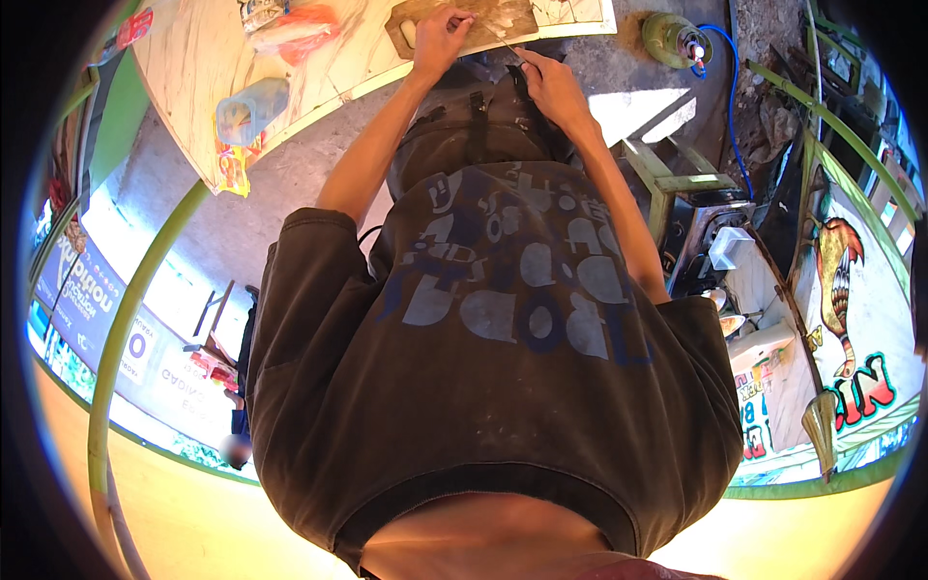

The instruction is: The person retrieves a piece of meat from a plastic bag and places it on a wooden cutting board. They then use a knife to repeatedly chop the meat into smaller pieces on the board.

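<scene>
On the marble-patterned table [362, 80] lies a worn wooden cutting board [507, 18], with a pale oval, perhaps its handle slot, near the left end. My left hand [441, 38] is over the board, its thumb and fingertips drawn together. Anything small pinched there is too small to make out. My right hand [554, 85] grips a knife [499, 35] just off the table's near edge. The thin blade slants up and left over the board, its tip close to my left fingertips.
Left on the table are a clear plastic container [250, 109], a yellow packet [233, 170] and a red-and-clear plastic bag [301, 30]. At right stand a green gas cylinder [667, 40] with a blue hose [736, 94] and a wooden frame [656, 170]. A person [238, 435] is in the left background.
</scene>
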`<state>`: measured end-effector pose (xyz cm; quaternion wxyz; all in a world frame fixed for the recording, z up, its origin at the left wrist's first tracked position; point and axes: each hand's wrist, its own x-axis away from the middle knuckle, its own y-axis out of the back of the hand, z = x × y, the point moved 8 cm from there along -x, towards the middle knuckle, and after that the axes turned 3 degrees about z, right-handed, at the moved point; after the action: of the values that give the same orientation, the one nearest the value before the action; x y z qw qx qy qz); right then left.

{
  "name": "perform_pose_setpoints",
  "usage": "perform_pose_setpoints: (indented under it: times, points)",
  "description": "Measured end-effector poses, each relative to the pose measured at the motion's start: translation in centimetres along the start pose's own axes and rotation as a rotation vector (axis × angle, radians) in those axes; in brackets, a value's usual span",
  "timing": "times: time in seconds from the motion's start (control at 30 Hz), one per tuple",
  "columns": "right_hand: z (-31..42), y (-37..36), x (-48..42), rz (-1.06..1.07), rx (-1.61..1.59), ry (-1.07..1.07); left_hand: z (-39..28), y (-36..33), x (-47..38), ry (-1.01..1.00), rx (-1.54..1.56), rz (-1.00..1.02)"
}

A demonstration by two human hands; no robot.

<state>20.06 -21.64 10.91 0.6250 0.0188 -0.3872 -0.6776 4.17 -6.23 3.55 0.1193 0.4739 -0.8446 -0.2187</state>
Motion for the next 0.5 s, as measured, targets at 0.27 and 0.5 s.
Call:
perform_pose_setpoints:
  times: [0.27, 0.5]
  points:
    - [1.0, -0.2, 0.2, -0.016, 0.080, 0.009, 0.2, 0.0, 0.4, -0.057, 0.028, 0.010]
    - [-0.1, 0.2, 0.4, -0.030, 0.046, 0.033, -0.7, -0.3, -0.6, -0.057, -0.011, 0.119]
